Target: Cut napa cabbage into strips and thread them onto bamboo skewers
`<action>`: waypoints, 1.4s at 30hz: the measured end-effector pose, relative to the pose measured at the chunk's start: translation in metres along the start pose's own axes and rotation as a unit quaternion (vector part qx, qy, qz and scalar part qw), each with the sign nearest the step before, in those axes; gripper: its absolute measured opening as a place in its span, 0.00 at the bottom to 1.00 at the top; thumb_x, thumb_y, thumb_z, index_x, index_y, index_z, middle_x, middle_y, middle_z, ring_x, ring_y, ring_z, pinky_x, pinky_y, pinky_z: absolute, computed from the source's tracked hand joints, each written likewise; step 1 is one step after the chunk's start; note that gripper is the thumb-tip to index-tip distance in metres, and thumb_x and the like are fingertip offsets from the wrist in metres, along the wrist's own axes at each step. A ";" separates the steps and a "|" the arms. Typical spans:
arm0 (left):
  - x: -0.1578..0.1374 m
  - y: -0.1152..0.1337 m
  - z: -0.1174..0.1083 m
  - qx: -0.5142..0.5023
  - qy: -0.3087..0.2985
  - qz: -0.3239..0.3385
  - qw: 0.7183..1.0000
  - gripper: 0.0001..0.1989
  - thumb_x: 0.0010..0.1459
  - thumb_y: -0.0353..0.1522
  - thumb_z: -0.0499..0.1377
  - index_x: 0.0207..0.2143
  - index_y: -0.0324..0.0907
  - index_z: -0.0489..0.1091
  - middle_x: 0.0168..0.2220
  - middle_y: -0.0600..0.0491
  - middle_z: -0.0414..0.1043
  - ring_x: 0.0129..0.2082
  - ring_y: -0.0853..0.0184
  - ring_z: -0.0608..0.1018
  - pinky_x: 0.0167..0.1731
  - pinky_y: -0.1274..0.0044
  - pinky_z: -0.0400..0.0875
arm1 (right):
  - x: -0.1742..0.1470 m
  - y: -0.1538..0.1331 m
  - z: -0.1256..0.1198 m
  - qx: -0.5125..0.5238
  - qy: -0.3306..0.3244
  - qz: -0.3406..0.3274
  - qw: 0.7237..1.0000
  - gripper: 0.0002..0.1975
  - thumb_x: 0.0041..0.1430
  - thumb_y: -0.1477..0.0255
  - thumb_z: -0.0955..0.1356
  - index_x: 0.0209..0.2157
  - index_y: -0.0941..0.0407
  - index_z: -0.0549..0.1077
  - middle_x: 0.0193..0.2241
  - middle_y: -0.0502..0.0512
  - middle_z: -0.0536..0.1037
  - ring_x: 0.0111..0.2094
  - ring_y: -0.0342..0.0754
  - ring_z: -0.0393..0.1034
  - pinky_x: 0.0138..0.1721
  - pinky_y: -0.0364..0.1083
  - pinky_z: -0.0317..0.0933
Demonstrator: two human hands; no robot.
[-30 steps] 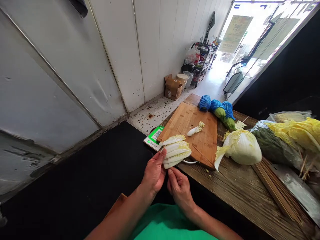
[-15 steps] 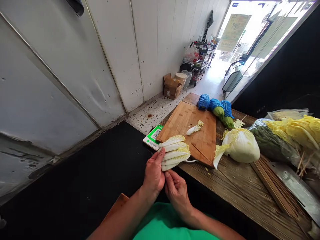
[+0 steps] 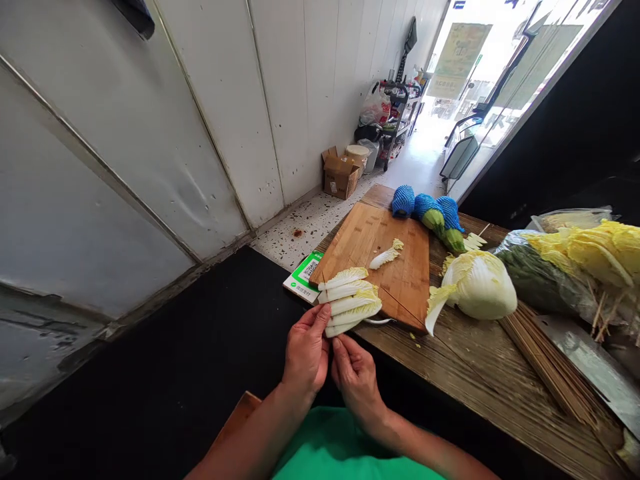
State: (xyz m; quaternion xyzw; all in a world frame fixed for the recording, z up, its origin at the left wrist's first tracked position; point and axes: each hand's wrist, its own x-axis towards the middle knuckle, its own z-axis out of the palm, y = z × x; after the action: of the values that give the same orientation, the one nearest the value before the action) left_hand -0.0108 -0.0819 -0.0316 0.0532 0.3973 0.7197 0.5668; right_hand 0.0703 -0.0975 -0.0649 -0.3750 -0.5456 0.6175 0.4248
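My left hand (image 3: 306, 347) is closed on a row of pale napa cabbage leaves (image 3: 353, 303), its thumb over their white bases. The leaves lie side by side over the near left corner of a wooden cutting board (image 3: 357, 230). Just below the lowest leaf, my right hand (image 3: 354, 373) pinches what appears to be a thin skewer, mostly hidden by fingers and leaves. A fine tip stands out above the top leaf, in line with that pinch. One small cabbage leaf (image 3: 387, 255) rests on the board. Right of the board sits a cabbage head (image 3: 480, 285) with one leaf hanging loose.
Blue-netted green vegetables (image 3: 429, 212) lie behind the board. Bamboo sticks (image 3: 550, 363) and a broad metal blade (image 3: 590, 363) are at the right, near skewered yellow leaves (image 3: 615, 250). A green QR card (image 3: 305, 275) lies at the table's left edge. A cardboard box (image 3: 341, 177) stands by the wall.
The view has shifted slightly. Both hands keep nearly the same hold, and the leaves sit a little more fanned beside my left thumb.
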 end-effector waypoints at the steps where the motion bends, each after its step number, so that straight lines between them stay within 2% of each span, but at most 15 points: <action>1: 0.001 -0.002 0.000 -0.002 0.008 0.002 1.000 0.11 0.42 0.30 0.66 0.31 0.37 0.73 0.30 0.50 0.77 0.36 0.63 0.77 0.41 0.73 0.70 | 0.000 -0.001 0.001 -0.001 0.001 -0.008 1.000 0.15 0.60 0.65 0.59 0.22 0.57 0.61 0.19 0.45 0.57 0.22 0.38 0.48 0.24 0.40 0.50; 5: 0.002 -0.005 0.000 -0.006 0.007 0.000 1.000 0.11 0.43 0.32 0.66 0.30 0.37 0.73 0.29 0.51 0.77 0.35 0.63 0.77 0.41 0.73 0.70 | -0.001 -0.003 0.001 -0.004 0.004 -0.012 1.000 0.15 0.60 0.65 0.58 0.22 0.57 0.61 0.19 0.45 0.57 0.22 0.39 0.49 0.25 0.40 0.51; 10: -0.004 -0.003 0.003 0.007 -0.046 -0.036 0.998 0.12 0.46 0.32 0.64 0.36 0.37 0.73 0.32 0.50 0.77 0.37 0.64 0.77 0.42 0.73 0.69 | 0.000 0.002 -0.003 0.002 0.001 0.005 1.000 0.15 0.60 0.65 0.59 0.22 0.56 0.60 0.18 0.44 0.55 0.21 0.38 0.47 0.22 0.39 0.48; 19: -0.003 -0.008 0.009 0.003 0.011 -0.020 1.000 0.11 0.41 0.29 0.66 0.31 0.36 0.74 0.30 0.49 0.77 0.34 0.63 0.78 0.40 0.73 0.71 | -0.002 0.000 -0.001 0.007 0.003 -0.018 1.000 0.14 0.60 0.65 0.58 0.23 0.57 0.62 0.20 0.46 0.59 0.23 0.39 0.51 0.26 0.40 0.53; 25: 0.000 -0.014 0.009 -0.005 0.025 -0.015 1.000 0.11 0.42 0.30 0.65 0.31 0.37 0.73 0.30 0.50 0.77 0.33 0.64 0.78 0.39 0.74 0.71 | -0.001 0.002 0.000 0.004 0.009 -0.008 1.000 0.15 0.59 0.63 0.59 0.23 0.57 0.63 0.21 0.48 0.63 0.25 0.41 0.56 0.29 0.40 0.56; 32: 0.001 -0.015 0.012 0.006 0.031 -0.016 0.999 0.12 0.43 0.30 0.65 0.32 0.36 0.72 0.30 0.50 0.77 0.33 0.64 0.78 0.39 0.74 0.71 | -0.001 -0.001 0.000 0.015 0.019 -0.018 1.000 0.14 0.59 0.65 0.59 0.24 0.57 0.64 0.22 0.47 0.63 0.26 0.41 0.57 0.29 0.40 0.56; 36: 0.002 -0.016 0.011 0.008 0.012 -0.018 1.000 0.12 0.45 0.31 0.64 0.34 0.36 0.72 0.32 0.50 0.77 0.34 0.64 0.78 0.40 0.74 0.71 | -0.001 0.000 -0.001 0.009 0.020 -0.023 0.999 0.14 0.59 0.64 0.59 0.24 0.57 0.65 0.22 0.47 0.63 0.26 0.41 0.57 0.29 0.40 0.56; 38: 0.004 -0.013 0.008 0.009 -0.014 -0.039 0.999 0.12 0.46 0.31 0.63 0.35 0.36 0.72 0.33 0.48 0.77 0.35 0.64 0.78 0.40 0.74 0.71 | -0.001 0.003 -0.003 0.003 0.021 -0.020 1.000 0.15 0.59 0.63 0.59 0.23 0.57 0.64 0.20 0.46 0.61 0.23 0.40 0.55 0.26 0.40 0.54; 40: 0.006 -0.007 0.005 0.011 -0.044 -0.061 0.997 0.13 0.48 0.32 0.62 0.37 0.35 0.72 0.35 0.47 0.77 0.36 0.63 0.78 0.41 0.74 0.71 | -0.001 0.006 -0.006 -0.006 0.020 -0.009 1.000 0.16 0.59 0.62 0.59 0.23 0.56 0.62 0.17 0.44 0.57 0.20 0.38 0.51 0.21 0.39 0.50; 42: 0.009 0.000 0.003 0.017 -0.064 -0.056 0.996 0.13 0.49 0.33 0.62 0.38 0.35 0.72 0.35 0.47 0.76 0.36 0.63 0.77 0.40 0.74 0.71 | 0.000 0.006 -0.008 -0.016 0.014 0.003 1.000 0.16 0.59 0.61 0.59 0.22 0.56 0.60 0.14 0.42 0.53 0.17 0.37 0.46 0.17 0.39 0.44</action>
State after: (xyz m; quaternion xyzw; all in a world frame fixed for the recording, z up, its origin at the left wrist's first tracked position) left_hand -0.0127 -0.0723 -0.0328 0.0859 0.3750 0.6749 0.6297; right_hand 0.0774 -0.0949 -0.0721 -0.3920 -0.5482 0.6050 0.4240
